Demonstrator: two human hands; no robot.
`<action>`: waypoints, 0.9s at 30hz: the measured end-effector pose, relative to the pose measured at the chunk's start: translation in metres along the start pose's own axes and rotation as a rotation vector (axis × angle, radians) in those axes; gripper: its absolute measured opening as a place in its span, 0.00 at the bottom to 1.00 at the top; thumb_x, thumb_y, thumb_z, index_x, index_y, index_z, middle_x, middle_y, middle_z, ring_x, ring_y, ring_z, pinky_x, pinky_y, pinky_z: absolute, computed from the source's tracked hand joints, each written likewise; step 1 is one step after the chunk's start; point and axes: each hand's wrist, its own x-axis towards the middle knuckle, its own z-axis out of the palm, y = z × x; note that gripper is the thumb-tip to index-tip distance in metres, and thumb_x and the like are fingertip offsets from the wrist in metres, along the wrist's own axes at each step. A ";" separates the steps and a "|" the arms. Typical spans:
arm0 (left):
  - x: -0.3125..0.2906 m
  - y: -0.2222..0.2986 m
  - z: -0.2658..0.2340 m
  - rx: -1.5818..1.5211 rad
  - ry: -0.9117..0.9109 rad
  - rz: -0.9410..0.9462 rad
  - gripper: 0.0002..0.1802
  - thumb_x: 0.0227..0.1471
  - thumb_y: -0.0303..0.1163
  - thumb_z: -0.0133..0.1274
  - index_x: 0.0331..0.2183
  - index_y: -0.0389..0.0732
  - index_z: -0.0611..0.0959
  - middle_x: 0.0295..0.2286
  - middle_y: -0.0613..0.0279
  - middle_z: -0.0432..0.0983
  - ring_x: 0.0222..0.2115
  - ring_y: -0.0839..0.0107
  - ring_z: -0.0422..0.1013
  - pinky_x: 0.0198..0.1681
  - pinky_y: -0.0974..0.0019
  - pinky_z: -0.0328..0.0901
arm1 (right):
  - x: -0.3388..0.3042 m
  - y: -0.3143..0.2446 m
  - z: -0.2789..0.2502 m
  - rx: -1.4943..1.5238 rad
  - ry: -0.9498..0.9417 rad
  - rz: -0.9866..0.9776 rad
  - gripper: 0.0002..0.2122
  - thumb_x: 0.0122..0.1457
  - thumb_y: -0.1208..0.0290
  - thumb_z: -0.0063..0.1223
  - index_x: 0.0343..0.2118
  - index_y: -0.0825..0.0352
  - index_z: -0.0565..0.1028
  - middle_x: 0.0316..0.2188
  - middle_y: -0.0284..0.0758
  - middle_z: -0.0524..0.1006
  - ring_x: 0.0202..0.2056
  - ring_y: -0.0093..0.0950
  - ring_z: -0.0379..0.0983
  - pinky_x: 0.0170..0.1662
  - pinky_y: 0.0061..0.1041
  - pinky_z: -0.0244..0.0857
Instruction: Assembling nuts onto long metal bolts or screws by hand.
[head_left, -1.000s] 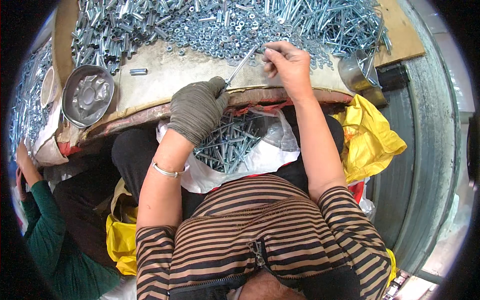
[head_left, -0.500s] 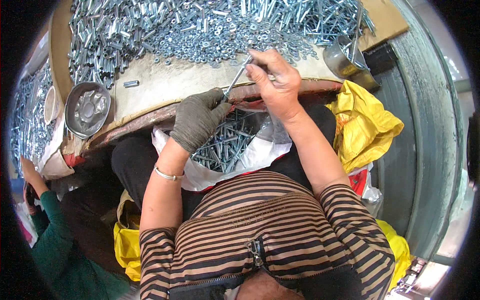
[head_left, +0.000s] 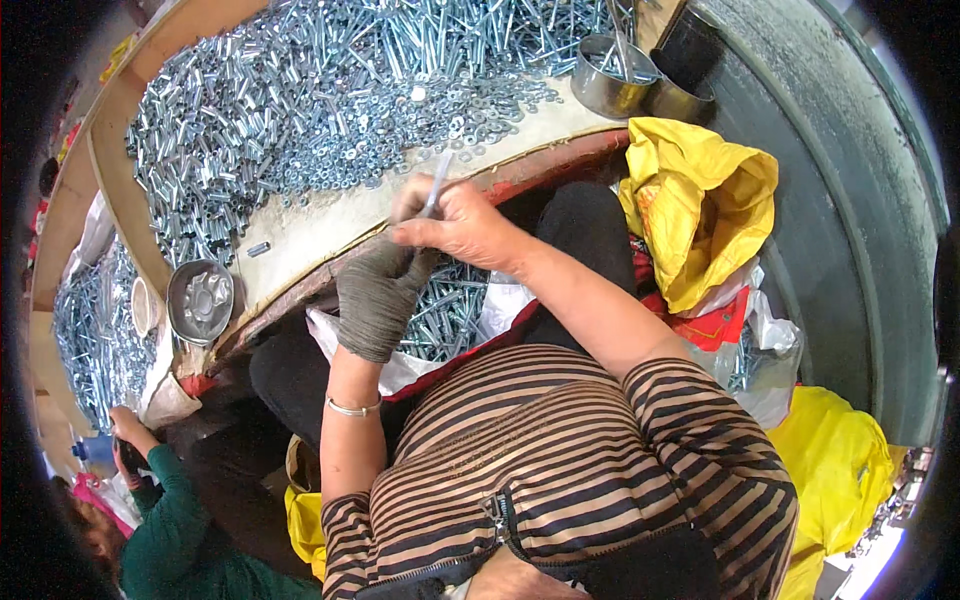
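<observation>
Metal rod (head_left: pixel 439 180), thin, straight and shiny, pokes up from the bare right hand (head_left: pixel 462 224), near the front edge of the table. That hand's thumb and fingers pinch it; one finger is blurry. Just below is the left hand (head_left: pixel 375 298), in a gray, ribbed cloth glove. Its fingers are bent, but I cannot tell if they grip the rod's low end, because the right hand hides it. Under the hands sits a smooth, crinkly white plastic bag (head_left: pixel 400 372) with lots of hard, silvery bolts (head_left: pixel 442 312). On the pale, rough table cover (head_left: pixel 312 220) lie heaps of round tubes (head_left: pixel 200 150), small flat rings (head_left: pixel 350 145) and long, skinny rods (head_left: pixel 460 40). One short tube (head_left: pixel 259 248) lies apart, near a round, dented metal bowl (head_left: pixel 176 303). Off to the right is a wrinkly yellow bag (head_left: pixel 700 160).
</observation>
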 end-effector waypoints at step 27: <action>0.004 0.007 0.025 0.529 -0.003 0.085 0.10 0.48 0.37 0.54 0.28 0.40 0.80 0.22 0.51 0.75 0.23 0.52 0.71 0.26 0.55 0.64 | -0.011 0.031 -0.035 -0.361 0.289 -0.087 0.13 0.60 0.61 0.49 0.27 0.67 0.73 0.19 0.26 0.73 0.22 0.14 0.67 0.26 0.15 0.63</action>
